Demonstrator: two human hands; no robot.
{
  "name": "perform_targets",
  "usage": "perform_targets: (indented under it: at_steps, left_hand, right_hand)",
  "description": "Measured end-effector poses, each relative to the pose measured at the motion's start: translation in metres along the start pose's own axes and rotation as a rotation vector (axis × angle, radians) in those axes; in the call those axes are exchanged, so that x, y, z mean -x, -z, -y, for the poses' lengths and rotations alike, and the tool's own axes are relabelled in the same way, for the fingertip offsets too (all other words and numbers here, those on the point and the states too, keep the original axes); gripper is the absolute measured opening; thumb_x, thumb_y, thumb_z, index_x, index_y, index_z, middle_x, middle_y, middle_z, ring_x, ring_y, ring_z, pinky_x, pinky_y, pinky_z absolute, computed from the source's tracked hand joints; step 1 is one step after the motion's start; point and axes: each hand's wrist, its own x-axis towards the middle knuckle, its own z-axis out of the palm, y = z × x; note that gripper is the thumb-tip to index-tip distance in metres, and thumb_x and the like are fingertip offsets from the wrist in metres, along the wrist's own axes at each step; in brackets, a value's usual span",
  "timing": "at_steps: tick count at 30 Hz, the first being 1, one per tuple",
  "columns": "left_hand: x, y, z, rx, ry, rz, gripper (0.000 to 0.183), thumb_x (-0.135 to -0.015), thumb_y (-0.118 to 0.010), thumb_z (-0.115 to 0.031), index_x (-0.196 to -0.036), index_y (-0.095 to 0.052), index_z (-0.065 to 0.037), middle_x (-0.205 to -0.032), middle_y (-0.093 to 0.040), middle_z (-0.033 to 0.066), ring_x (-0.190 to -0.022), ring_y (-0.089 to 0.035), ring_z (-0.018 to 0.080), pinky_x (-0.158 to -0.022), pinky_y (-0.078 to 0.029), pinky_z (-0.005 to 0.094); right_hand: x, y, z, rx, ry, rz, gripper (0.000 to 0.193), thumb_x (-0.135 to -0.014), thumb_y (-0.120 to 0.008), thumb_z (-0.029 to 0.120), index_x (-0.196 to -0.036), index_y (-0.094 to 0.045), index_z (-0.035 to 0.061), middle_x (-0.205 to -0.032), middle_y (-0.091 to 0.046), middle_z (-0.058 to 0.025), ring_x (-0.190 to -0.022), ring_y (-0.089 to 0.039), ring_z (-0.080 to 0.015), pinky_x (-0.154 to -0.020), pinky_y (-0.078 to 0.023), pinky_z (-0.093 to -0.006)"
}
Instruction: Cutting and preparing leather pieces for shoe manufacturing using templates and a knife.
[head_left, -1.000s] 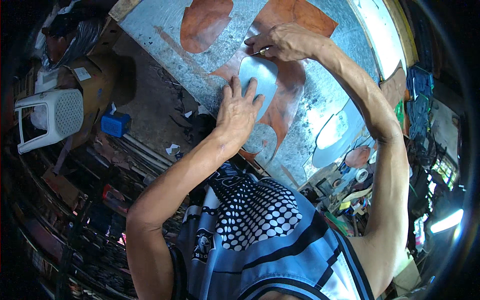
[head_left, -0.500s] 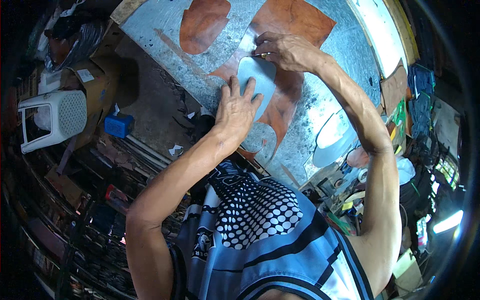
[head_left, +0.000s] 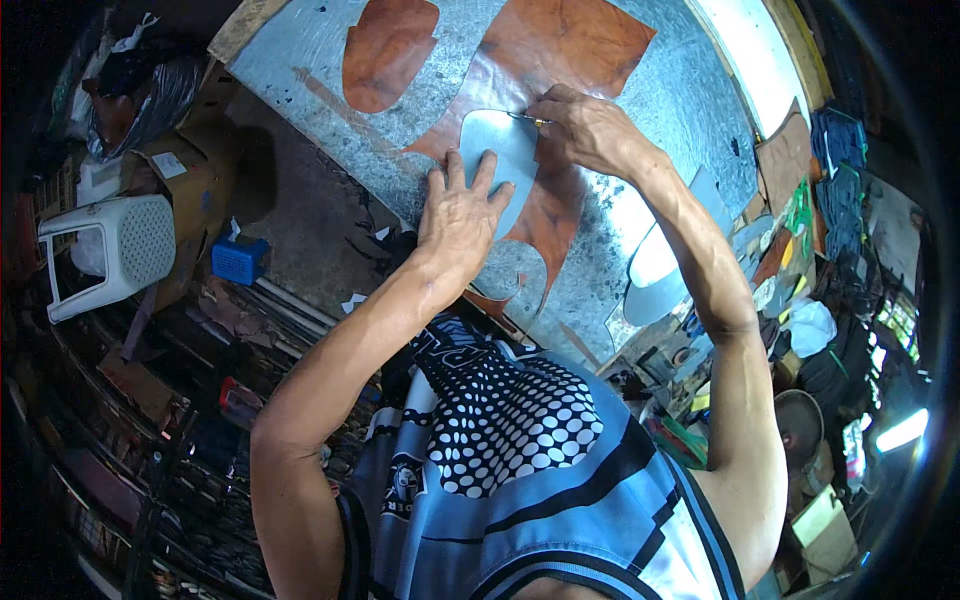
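A pale grey oval template lies on a piece of reddish-brown leather over a metal-topped table. My left hand rests flat on the template's lower part, fingers spread and pressing down. At its upper right edge, my right hand is closed around a small craft knife with a thin metal tip and a brass-coloured collar. The tip touches or nearly touches the template's rim; any cut line is too fine to make out. The leather's lower end has a curved cut-out.
A separate cut leather piece lies to the left on the metal tabletop. Rounded grey pieces sit near my right forearm. A white plastic stool and a blue basket stand at left. Clutter crowds the right side.
The knife tip has travelled rightward around the template's top edge with my right hand. My left hand stays on the template. The whole scene has shifted slightly left in view.
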Motion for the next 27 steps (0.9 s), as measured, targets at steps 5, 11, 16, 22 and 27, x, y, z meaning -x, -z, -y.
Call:
perform_targets:
  at_steps: [5, 11, 16, 22, 27]
  left_hand:
    - [-0.001, 0.004, -0.001, 0.029, -0.005, 0.022, 0.058, -0.079, -0.062, -0.005, -0.135, -0.055, -0.015, -0.150, -0.036, 0.0153, -0.132, -0.036, 0.0452, -0.100, -0.039, 0.0527]
    - [-0.001, 0.000, 0.000, 0.032, -0.008, -0.014, 0.057, -0.079, -0.063, -0.006, -0.135, -0.055, -0.015, -0.149, -0.037, 0.0154, -0.131, -0.038, 0.0440, -0.099, -0.039, 0.0515]
    - [-0.002, 0.000, -0.001, 0.013, -0.005, 0.002, 0.058, -0.079, -0.064, -0.006, -0.135, -0.056, -0.017, -0.150, -0.037, 0.0142, -0.132, -0.037, 0.0430, -0.100, -0.038, 0.0503]
    - [-0.002, 0.001, -0.002, -0.013, -0.005, 0.007, 0.058, -0.080, -0.062, -0.004, -0.136, -0.055, -0.017, -0.150, -0.036, 0.0145, -0.130, -0.038, 0.0434, -0.100, -0.038, 0.0496]
    - [-0.003, -0.003, -0.001, -0.038, -0.029, -0.025, 0.056, -0.080, -0.060, -0.005, -0.135, -0.055, -0.017, -0.150, -0.036, 0.0156, -0.128, -0.039, 0.0445, -0.100, -0.038, 0.0488]
  right_hand:
    - [0.012, -0.006, -0.002, 0.010, -0.017, -0.083, 0.034, -0.088, -0.059, 0.015, -0.120, -0.063, 0.0054, -0.123, -0.060, -0.0113, -0.106, -0.062, -0.0319, -0.090, -0.052, -0.0398]
    - [0.021, -0.016, -0.008, -0.032, -0.020, -0.169, 0.035, -0.082, -0.057, 0.007, -0.116, -0.064, 0.0017, -0.124, -0.062, -0.0130, -0.106, -0.063, -0.0331, -0.088, -0.053, -0.0404]
    - [0.030, -0.023, -0.008, -0.107, -0.033, -0.221, 0.028, -0.086, -0.055, 0.008, -0.111, -0.065, -0.0011, -0.126, -0.061, -0.0145, -0.106, -0.063, -0.0346, -0.090, -0.052, -0.0415]
    - [0.039, -0.032, 0.000, -0.217, -0.101, -0.176, 0.032, -0.091, -0.055, 0.013, -0.119, -0.061, -0.0020, -0.134, -0.055, -0.0178, -0.119, -0.055, -0.0362, -0.100, -0.046, -0.0414]
    - [0.046, -0.041, 0.014, -0.330, -0.210, -0.244, 0.034, -0.091, -0.055, 0.015, -0.120, -0.061, -0.0028, -0.138, -0.051, -0.0190, -0.125, -0.051, -0.0368, -0.104, -0.043, -0.0411]
